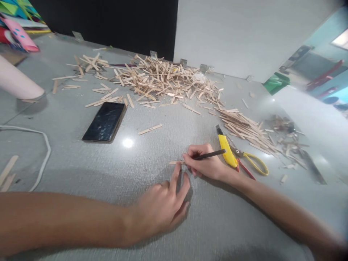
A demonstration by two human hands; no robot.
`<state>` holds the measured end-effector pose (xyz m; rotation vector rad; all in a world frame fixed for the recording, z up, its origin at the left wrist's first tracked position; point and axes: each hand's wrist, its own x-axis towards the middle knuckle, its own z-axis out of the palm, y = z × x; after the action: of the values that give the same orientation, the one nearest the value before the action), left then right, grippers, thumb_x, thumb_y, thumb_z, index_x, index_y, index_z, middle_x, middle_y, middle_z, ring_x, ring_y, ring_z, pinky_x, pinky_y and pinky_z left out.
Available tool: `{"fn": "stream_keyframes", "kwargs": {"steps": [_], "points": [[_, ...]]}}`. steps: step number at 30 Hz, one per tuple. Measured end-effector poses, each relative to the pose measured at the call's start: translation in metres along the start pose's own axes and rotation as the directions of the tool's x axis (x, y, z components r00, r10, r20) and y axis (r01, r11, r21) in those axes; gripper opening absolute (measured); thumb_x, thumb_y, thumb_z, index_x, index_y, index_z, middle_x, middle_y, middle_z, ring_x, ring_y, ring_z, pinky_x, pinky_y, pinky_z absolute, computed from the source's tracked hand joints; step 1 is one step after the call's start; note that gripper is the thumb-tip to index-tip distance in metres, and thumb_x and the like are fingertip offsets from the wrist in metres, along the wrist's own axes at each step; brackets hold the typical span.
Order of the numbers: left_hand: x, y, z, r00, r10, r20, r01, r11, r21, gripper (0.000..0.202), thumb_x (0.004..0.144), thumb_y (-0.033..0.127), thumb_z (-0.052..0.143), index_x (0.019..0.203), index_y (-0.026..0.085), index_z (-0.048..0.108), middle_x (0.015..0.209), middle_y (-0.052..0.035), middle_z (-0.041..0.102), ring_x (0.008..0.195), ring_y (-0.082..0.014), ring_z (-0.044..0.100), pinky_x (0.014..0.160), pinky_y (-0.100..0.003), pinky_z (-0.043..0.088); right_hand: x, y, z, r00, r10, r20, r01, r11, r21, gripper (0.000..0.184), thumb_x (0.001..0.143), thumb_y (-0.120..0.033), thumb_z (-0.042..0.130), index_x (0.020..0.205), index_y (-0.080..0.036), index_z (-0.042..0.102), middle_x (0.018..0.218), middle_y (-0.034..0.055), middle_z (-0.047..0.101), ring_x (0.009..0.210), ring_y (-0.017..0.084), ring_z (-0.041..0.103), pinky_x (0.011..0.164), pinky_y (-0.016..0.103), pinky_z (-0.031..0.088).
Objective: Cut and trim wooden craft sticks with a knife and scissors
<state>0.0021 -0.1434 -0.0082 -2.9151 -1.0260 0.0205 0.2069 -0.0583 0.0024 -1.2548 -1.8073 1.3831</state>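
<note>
A small wooden craft stick (173, 163) lies flat on the grey table in front of me. The index finger of my left hand (163, 204) presses on it from above, with the other fingers spread and bent. My right hand (203, 162) grips a dark pen (211, 154), its tip end down at the stick's right part and hidden by my fingers. Another craft stick (150, 129) with a dark mark lies farther up the table. Just right of my right hand rests a yellow utility knife (227, 148).
A phone (104, 122) lies left of centre. Behind it spreads a large pile of craft sticks (163, 78), with a bundle (244, 127) to the right. Scissors with yellow handles (257, 163) lie by the knife. A white cable (45, 156) curves at left; a black panel (114, 25) stands behind.
</note>
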Motion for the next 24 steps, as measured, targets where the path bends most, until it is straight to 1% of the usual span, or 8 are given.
{"fn": "stream_keyframes", "kwargs": {"steps": [3,8,16,20,24], "points": [[-0.0006,-0.0002,-0.0010,1.000,0.003,0.003,-0.003,1.000,-0.003,0.061,0.106,0.040,0.045,0.152,0.001,0.052,0.154,-0.0453,0.047,0.065,-0.0267,0.078,0.051,-0.036,0.063,0.0003,0.0048,0.0028,1.000,0.000,-0.008,0.000,1.000,-0.001,0.041,0.100,-0.033,0.065,0.064,-0.022,0.050,0.045,-0.0049,0.058,0.031,0.007,0.046,0.033,0.017,0.032],[-0.0010,-0.0010,-0.0034,1.000,0.003,-0.003,-0.003,1.000,-0.009,0.061,0.106,0.039,0.045,0.152,0.000,0.052,0.153,-0.0463,0.047,0.064,-0.0268,0.078,0.052,-0.037,0.063,0.0021,0.0092,0.0047,0.999,-0.034,-0.038,0.034,0.999,-0.011,0.042,0.100,-0.034,0.065,0.063,-0.022,0.049,0.047,-0.0040,0.058,0.035,0.008,0.053,0.037,0.019,0.035],[0.0005,-0.0011,-0.0055,1.000,0.008,0.002,-0.008,1.000,-0.024,0.060,0.106,0.037,0.046,0.151,-0.001,0.053,0.152,-0.0458,0.049,0.066,-0.0272,0.079,0.053,-0.037,0.063,0.0019,0.0073,0.0049,0.999,-0.019,-0.041,0.020,1.000,0.016,0.042,0.099,-0.034,0.066,0.063,-0.023,0.048,0.045,-0.0050,0.056,0.034,0.008,0.050,0.036,0.019,0.033],[-0.0012,-0.0006,-0.0043,1.000,0.014,-0.019,-0.015,1.000,-0.022,0.059,0.105,0.037,0.046,0.149,-0.002,0.054,0.151,-0.0450,0.051,0.063,-0.0261,0.077,0.051,-0.036,0.062,0.0016,0.0081,0.0052,0.999,-0.004,-0.041,0.005,0.999,0.035,0.043,0.099,-0.036,0.067,0.063,-0.023,0.048,0.045,-0.0053,0.055,0.033,0.008,0.049,0.034,0.019,0.032],[-0.0012,-0.0003,-0.0009,0.999,0.007,-0.038,-0.007,1.000,-0.014,0.060,0.105,0.038,0.047,0.150,-0.001,0.053,0.150,-0.0440,0.053,0.063,-0.0259,0.077,0.051,-0.036,0.061,0.0017,0.0100,0.0053,0.999,-0.028,-0.047,0.028,1.000,0.008,0.044,0.100,-0.037,0.067,0.063,-0.022,0.048,0.046,-0.0052,0.055,0.034,0.008,0.051,0.036,0.018,0.034]]}}
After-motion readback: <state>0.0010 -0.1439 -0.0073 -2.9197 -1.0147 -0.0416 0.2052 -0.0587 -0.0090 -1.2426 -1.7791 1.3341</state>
